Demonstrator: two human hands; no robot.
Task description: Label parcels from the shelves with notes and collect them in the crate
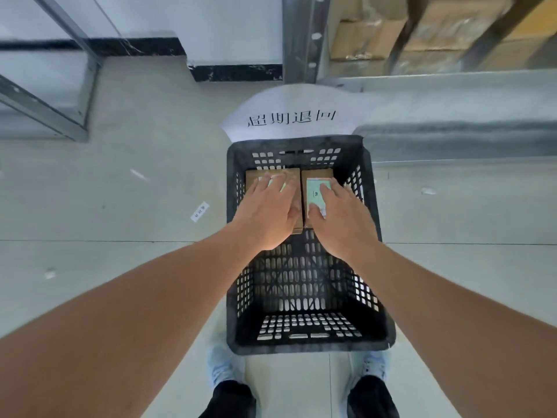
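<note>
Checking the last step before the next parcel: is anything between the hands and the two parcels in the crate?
Nothing visible. The left hand lies on the left parcel, the right hand on the right parcel's note, both inside the crate.

Two parcels, two notes, one crate
</note>
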